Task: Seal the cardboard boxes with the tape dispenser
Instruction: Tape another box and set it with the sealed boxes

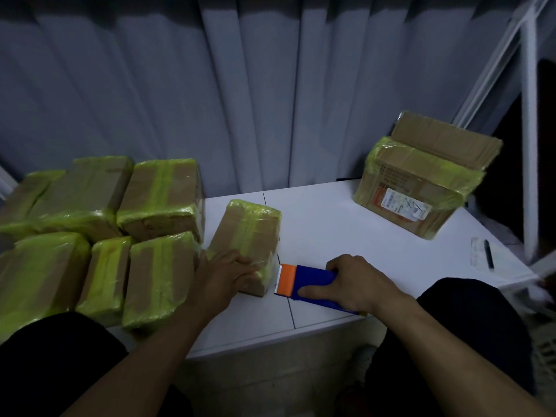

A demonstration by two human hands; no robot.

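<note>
A small cardboard box banded with yellow-green tape lies on the white table in the middle. My left hand rests flat on its near end, pressing it down. My right hand grips a blue tape dispenser whose orange head touches the box's near right corner. A short strip of tape runs between the dispenser head and the box.
Several taped boxes are stacked close together at the left of the table. A larger box with a shipping label and raised flap stands at the back right. A black pen lies on a clear sheet near the right edge. Grey curtains hang behind.
</note>
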